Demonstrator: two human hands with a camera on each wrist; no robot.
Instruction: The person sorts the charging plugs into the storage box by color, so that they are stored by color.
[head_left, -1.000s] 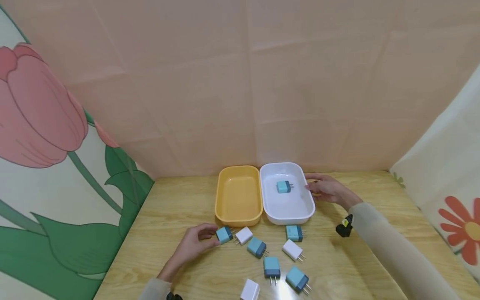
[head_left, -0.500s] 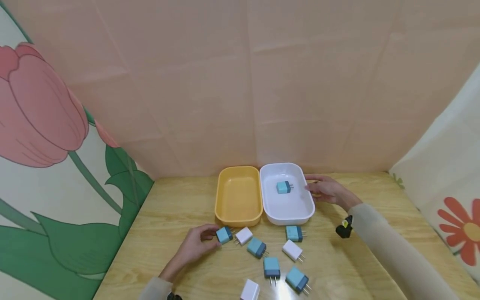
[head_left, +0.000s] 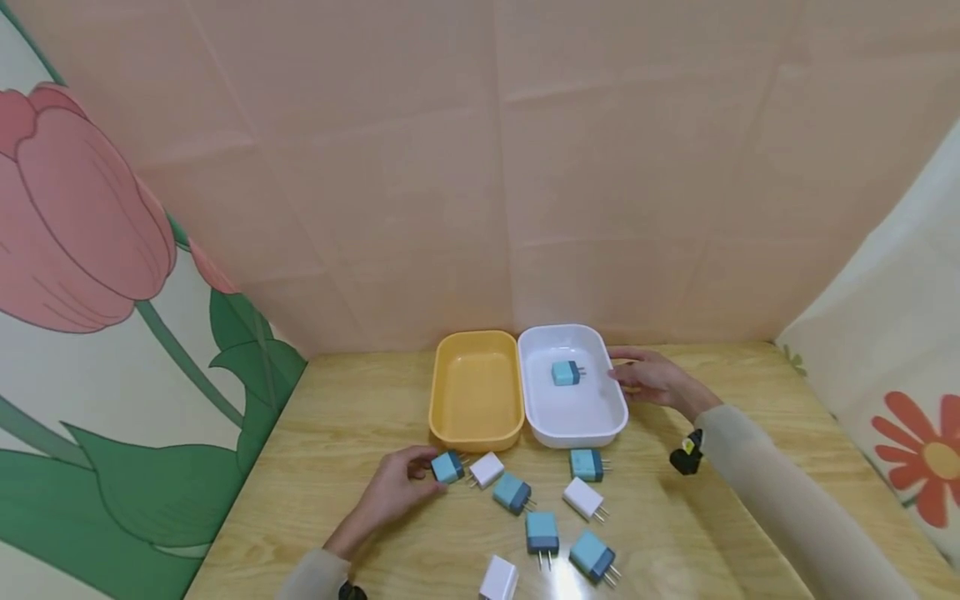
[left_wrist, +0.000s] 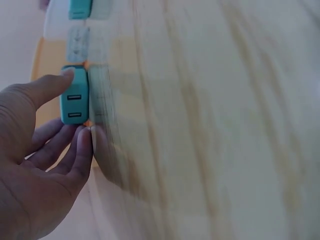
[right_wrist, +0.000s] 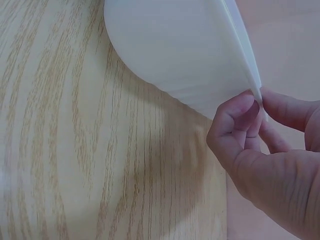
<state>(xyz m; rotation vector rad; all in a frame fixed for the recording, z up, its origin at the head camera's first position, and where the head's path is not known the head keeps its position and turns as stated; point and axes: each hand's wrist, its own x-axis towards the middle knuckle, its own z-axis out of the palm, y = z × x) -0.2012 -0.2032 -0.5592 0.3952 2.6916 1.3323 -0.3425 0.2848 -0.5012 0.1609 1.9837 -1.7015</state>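
My left hand (head_left: 393,485) pinches a light-and-dark-blue plug charger (head_left: 447,467) that sits on the table in front of the yellow tray (head_left: 480,396). In the left wrist view the thumb lies on one end of this charger (left_wrist: 74,100) and fingertips on the other; two USB slots face the camera. My right hand (head_left: 654,383) grips the right rim of the white tray (head_left: 577,417), with the thumb and a bent finger on the rim (right_wrist: 252,75) in the right wrist view. One blue charger (head_left: 566,372) lies inside the white tray.
Several more chargers lie loose on the wooden table (head_left: 360,400), among them a white one (head_left: 487,470) beside the held charger, a blue one (head_left: 512,492) and another white one (head_left: 585,498). The two trays stand side by side against a pink cloth backdrop (head_left: 495,208).
My left wrist and sleeve have shifted slightly to the right, with the fingers still at the same charger. My right hand and the trays stay in place.
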